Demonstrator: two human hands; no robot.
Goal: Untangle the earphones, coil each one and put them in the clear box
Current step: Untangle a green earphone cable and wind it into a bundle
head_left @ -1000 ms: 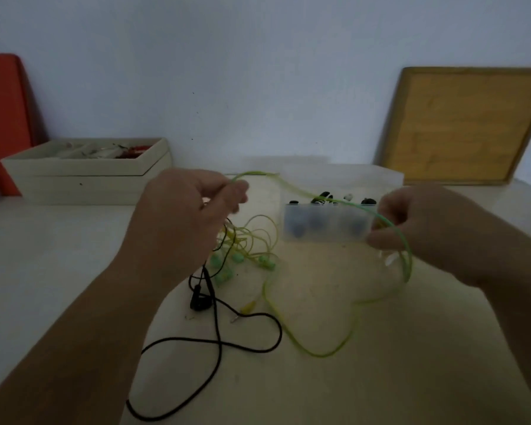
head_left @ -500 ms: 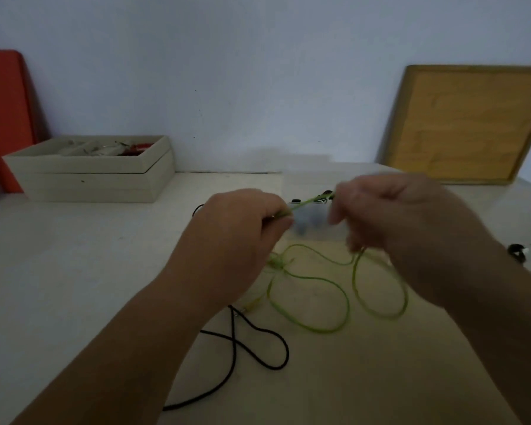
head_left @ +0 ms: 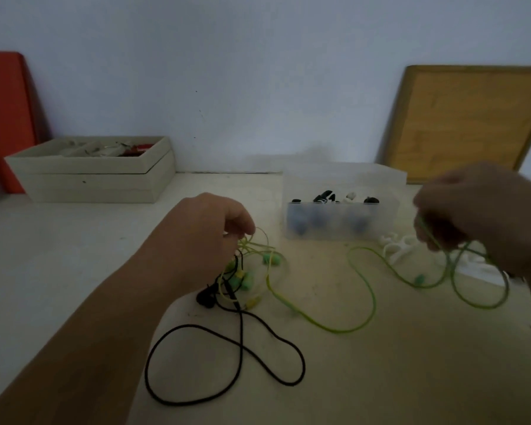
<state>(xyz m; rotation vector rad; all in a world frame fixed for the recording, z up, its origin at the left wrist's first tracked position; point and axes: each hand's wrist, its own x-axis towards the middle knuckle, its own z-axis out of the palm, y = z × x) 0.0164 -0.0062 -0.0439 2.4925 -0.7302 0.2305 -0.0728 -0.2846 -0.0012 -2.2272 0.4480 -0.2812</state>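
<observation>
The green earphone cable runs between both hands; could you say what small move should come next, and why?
Probably the left hand should tease the green cable out of the black cable, since both bunch beneath it, while the right hand holds green loops.

Your left hand [head_left: 196, 237] pinches the green cord [head_left: 337, 331] at its tangle; your right hand [head_left: 472, 216] grips its loops (blurred). Between both grips stands the clear box [head_left: 341, 222].

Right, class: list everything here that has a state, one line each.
left hand: pinching green cable at the tangle
right hand: holding green cable loops
green cable: uncoiled, strung between both hands
black cable: loose, snarled with green
clear box: open, earphones inside
beige box: open
</observation>
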